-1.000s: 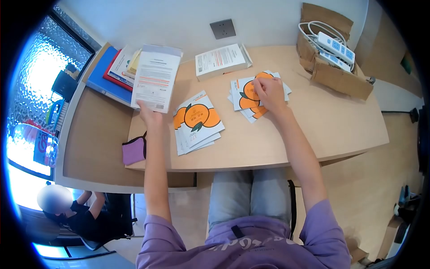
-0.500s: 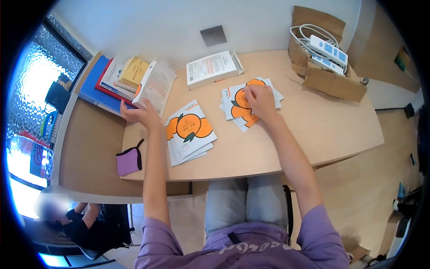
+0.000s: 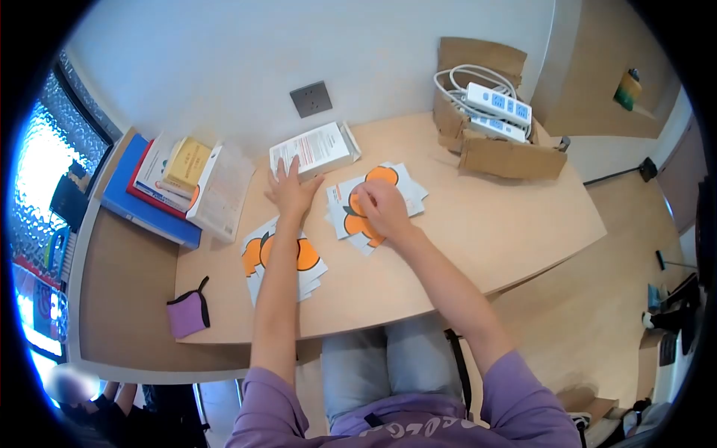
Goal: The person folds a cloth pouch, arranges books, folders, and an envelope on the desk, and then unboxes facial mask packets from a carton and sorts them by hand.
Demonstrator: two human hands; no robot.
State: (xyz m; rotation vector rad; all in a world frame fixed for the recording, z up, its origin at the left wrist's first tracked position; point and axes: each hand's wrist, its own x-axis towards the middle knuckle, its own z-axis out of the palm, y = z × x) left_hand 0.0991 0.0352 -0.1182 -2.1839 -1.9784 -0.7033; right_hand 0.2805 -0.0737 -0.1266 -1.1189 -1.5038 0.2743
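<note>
My left hand [image 3: 293, 193] is open, fingers spread, at the near left edge of a white printed box [image 3: 317, 149]. Its fingertips overlap the box; whether they press on it I cannot tell. Over a fanned pile of white packets with orange fruit pictures [image 3: 407, 190], my right hand [image 3: 385, 210] is closed with the fingers curled in. What those fingers hold, if anything, is hidden. A second pile of the same packets [image 3: 308, 257] lies under my left forearm, which covers part of it.
At the left, a blue binder [image 3: 146, 201], several books and a white box [image 3: 220, 190] lean together. A purple pouch [image 3: 188, 313] lies near the front edge. An open cardboard box [image 3: 508, 158] with a white power strip [image 3: 499, 104] stands back right. Another person [image 3: 112, 407] sits lower left.
My left hand has left the leaning white box at the left and moved right to the flat white box. My right hand stays on its packet pile. The camera view has shifted.
</note>
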